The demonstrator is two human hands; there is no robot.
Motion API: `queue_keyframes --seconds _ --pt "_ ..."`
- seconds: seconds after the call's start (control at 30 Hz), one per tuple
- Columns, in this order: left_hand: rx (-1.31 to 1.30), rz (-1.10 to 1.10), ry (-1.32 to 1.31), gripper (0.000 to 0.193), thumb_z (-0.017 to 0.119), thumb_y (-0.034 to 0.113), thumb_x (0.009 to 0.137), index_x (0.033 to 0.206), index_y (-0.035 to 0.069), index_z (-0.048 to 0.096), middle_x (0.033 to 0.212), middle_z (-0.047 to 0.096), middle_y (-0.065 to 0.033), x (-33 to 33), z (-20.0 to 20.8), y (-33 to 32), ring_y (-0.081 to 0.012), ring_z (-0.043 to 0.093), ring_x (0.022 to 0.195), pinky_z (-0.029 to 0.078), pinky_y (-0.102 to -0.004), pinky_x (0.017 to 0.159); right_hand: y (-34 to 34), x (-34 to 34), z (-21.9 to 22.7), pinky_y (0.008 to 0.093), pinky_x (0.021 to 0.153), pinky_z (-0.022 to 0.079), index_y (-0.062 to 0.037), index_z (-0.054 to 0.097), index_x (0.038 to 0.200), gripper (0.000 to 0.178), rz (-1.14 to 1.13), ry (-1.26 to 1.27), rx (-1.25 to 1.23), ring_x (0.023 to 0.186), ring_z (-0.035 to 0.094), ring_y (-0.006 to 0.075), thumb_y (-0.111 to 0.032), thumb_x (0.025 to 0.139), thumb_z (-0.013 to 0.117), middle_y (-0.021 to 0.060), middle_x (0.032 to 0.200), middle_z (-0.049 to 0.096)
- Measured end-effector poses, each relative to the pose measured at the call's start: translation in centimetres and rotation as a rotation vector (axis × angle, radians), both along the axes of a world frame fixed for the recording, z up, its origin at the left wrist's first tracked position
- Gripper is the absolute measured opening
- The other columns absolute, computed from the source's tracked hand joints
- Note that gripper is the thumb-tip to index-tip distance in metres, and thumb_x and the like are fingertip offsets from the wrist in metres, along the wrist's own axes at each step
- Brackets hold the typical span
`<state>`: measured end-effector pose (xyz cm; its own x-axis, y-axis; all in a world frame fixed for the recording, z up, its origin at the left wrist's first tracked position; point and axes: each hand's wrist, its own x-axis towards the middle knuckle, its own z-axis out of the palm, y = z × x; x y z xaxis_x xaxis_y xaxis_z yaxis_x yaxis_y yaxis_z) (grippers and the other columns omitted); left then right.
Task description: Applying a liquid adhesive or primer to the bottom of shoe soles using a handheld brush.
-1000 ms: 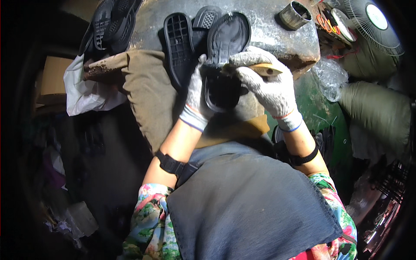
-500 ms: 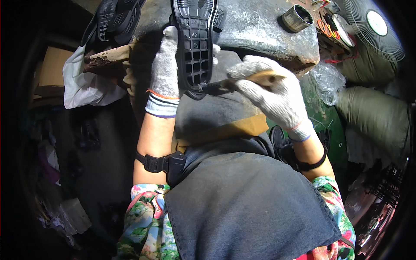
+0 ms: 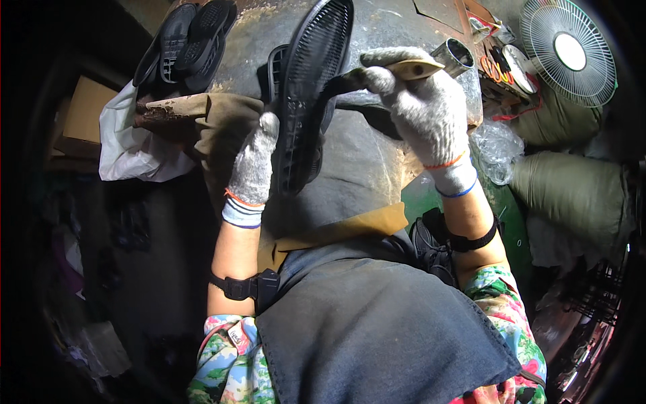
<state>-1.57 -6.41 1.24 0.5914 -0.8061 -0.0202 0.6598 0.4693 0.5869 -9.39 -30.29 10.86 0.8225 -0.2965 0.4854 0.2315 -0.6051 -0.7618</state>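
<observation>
In my gloved left hand point(image 3: 250, 161) I hold a black shoe sole point(image 3: 315, 57), tilted with its long edge turned up. My thumb lies along its left side; the fingers are hidden behind it. My gloved right hand point(image 3: 434, 111) grips a brush point(image 3: 412, 69) by its pale wooden handle. The brush's dark head meets the sole's right edge around the middle. Another black sole point(image 3: 274, 73) lies behind the held one, partly covered by it.
Several black soles point(image 3: 208, 40) lie at the table's far left, above a white sack point(image 3: 128, 141). A metal can point(image 3: 457, 55) stands just beyond my right hand. Farther right are orange-handled scissors point(image 3: 494, 69) and a fan point(image 3: 569, 51). A worn cloth point(image 3: 356, 155) covers the near work surface.
The sole has turned from its gridded face toward its side and shifted slightly. My right hand has moved up, taking the brush from the sole's near end to its middle.
</observation>
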Motion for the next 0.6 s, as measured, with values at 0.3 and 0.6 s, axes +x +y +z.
queue_keyframes --seconds 0.3,0.6 --pt "0.426 0.041 -0.667 0.047 0.042 0.032 0.114 0.147 -0.001 0.049 0.133 0.069 -0.0158 -1.9 -2.4 4.1 -0.0211 0.070 0.115 0.053 -0.0321 0.101 -1.0 0.4 -0.3 0.0357 0.069 0.057 -0.0096 0.078 0.098 0.016 -0.134 -0.094 -0.349 0.076 0.074 0.0294 -0.019 0.086 0.082 0.0104 0.081 0.075" --pt "-0.070 -0.194 0.433 0.089 0.050 0.070 0.096 0.142 -0.007 0.053 0.123 0.065 -0.0304 -6.1 -1.1 9.2 -0.0485 0.067 0.100 0.055 -0.0575 0.083 1.3 2.1 0.5 0.0362 0.074 0.058 -0.0123 0.080 0.095 0.013 0.035 -0.344 -0.806 0.081 0.073 0.0281 -0.020 0.084 0.080 0.0064 0.087 0.076"
